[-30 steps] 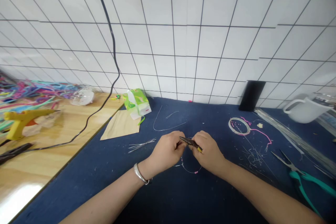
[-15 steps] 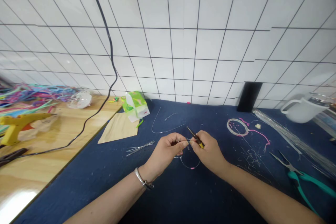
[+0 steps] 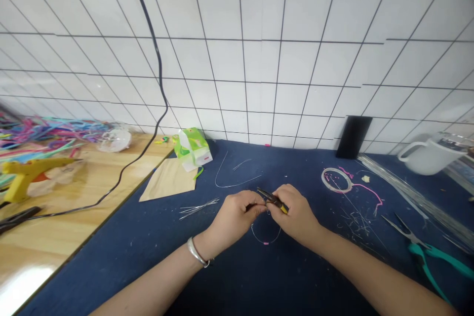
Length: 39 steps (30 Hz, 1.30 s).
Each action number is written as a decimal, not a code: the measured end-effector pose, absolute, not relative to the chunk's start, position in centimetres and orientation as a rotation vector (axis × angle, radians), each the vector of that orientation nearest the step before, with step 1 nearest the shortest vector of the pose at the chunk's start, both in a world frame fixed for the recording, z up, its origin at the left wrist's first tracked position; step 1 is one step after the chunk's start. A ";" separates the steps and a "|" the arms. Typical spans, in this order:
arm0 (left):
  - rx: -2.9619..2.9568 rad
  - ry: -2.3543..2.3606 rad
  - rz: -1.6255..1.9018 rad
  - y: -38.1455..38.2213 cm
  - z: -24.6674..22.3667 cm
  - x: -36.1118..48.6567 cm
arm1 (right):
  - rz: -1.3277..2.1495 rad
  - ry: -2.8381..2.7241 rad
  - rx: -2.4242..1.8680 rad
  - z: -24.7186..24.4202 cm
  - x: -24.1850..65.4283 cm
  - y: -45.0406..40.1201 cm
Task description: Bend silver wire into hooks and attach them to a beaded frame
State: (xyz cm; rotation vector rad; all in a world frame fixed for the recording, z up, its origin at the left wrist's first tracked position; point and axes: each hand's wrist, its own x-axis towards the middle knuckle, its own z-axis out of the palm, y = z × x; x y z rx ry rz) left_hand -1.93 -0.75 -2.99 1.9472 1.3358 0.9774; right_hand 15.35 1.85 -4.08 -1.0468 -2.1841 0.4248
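Observation:
My left hand [image 3: 240, 211] pinches a thin wire piece above the dark blue cloth [image 3: 222, 276]. A wire loop [image 3: 254, 233] with several small pink beads [image 3: 265, 243] at its bottom hangs below my fingers. My right hand [image 3: 293, 211] is closed round small dark pliers with yellow on the handle [image 3: 280, 204]; their tips point up and left, over my left fingertips. Both hands nearly touch, and the fingers hide the spot where the wires meet.
Green-handled pliers [image 3: 420, 247], wire clippings [image 3: 357, 222] and a round bead dish [image 3: 336, 180] lie right. A white mug [image 3: 425, 155] stands farther back. Left are cut wires [image 3: 198, 207], a beige cloth pouch [image 3: 168, 180], a green packet [image 3: 193, 148] and a yellow glue gun [image 3: 27, 175].
The pliers have tilted flatter, their tips moving left and down to my left fingers. The beaded loop has shifted slightly left and lower, and my left hand has turned.

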 end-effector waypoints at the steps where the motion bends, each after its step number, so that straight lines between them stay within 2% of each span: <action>1: 1.977 1.321 0.973 -0.7 -2.9 -1.9 | 0.388 -2.205 -1.027 -4.2 15.4 1.9; 6: 2.090 1.304 0.917 -0.8 -2.8 -1.8 | 0.267 -2.298 -0.947 -4.7 15.5 1.9; 19: 2.101 1.311 0.937 -1.1 -3.1 -1.7 | 0.255 -2.277 -0.999 -4.6 15.4 1.2; 39: 1.997 1.342 0.929 -0.8 -1.6 -2.3 | 0.541 -2.093 -1.042 -4.0 15.7 2.2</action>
